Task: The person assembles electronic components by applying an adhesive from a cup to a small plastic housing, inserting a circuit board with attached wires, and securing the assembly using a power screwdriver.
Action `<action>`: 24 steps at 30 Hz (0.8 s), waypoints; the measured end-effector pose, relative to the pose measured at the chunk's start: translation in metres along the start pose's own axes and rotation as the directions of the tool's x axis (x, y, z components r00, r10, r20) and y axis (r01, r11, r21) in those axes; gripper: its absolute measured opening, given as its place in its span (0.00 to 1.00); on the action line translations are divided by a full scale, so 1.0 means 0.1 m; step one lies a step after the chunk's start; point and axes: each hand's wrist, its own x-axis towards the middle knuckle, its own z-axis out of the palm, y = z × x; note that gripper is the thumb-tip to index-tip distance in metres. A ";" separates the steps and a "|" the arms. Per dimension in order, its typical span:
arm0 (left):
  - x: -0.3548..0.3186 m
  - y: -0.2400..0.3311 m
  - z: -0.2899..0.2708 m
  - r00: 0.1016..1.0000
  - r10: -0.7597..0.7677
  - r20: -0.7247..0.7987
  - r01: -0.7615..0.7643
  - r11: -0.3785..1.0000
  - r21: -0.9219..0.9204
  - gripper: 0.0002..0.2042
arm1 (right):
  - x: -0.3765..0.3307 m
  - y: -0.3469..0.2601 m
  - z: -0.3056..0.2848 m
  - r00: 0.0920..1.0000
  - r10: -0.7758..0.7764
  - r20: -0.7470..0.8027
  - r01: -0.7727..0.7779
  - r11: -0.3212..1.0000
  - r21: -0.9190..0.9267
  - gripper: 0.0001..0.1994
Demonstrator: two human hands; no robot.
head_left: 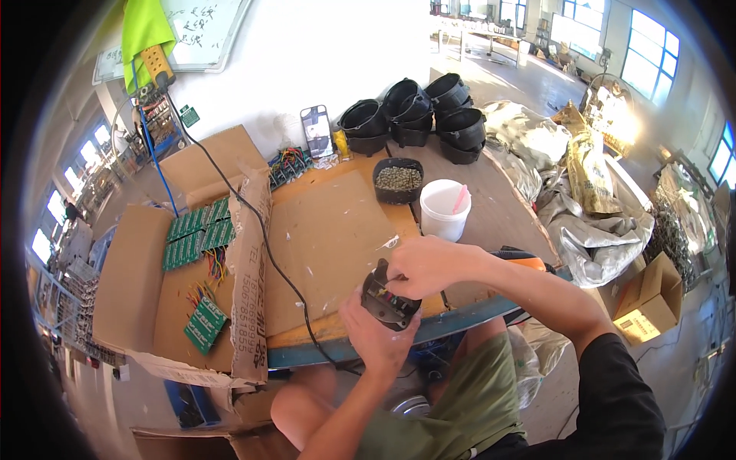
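My left hand (373,336) is wrapped round a black plastic housing (389,308), holding it tilted at the table's front edge. Several coloured wires show inside the housing. Above it, the fingers of my right hand (426,266) are pinched and reach into the housing; whatever is between the fingertips is hidden. Just beyond the right hand stands a white bucket (442,224) with a pink stick (461,198) in it. A square black tub (398,197) beside the bucket holds many small brass-coloured pieces. Behind my right forearm lies an orange and black tool (529,263), partly covered.
On the left, an open cardboard box (253,307) holds green circuit boards (205,323) with wires. A black cable (264,245) crosses the table. Several black housings (461,134), a phone (315,132) and a wire bundle (290,167) stand at the back. Sacks (606,238) lie right.
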 end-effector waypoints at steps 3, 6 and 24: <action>-0.01 -0.02 0.04 0.999 0.002 -0.044 -0.003 1.000 -0.017 0.45 | 0.01 -0.03 -0.05 0.998 -0.012 0.057 0.014 1.000 -0.024 0.15; -0.01 -0.01 0.04 0.999 0.035 -0.026 -0.034 0.998 0.048 0.45 | 0.04 -0.06 -0.12 0.994 0.007 0.105 -0.002 0.999 -0.049 0.15; 0.54 0.15 -0.66 1.000 -0.008 0.009 0.009 0.987 -0.160 0.35 | -1.24 0.01 0.23 0.554 0.520 -0.650 -0.436 0.846 0.306 0.18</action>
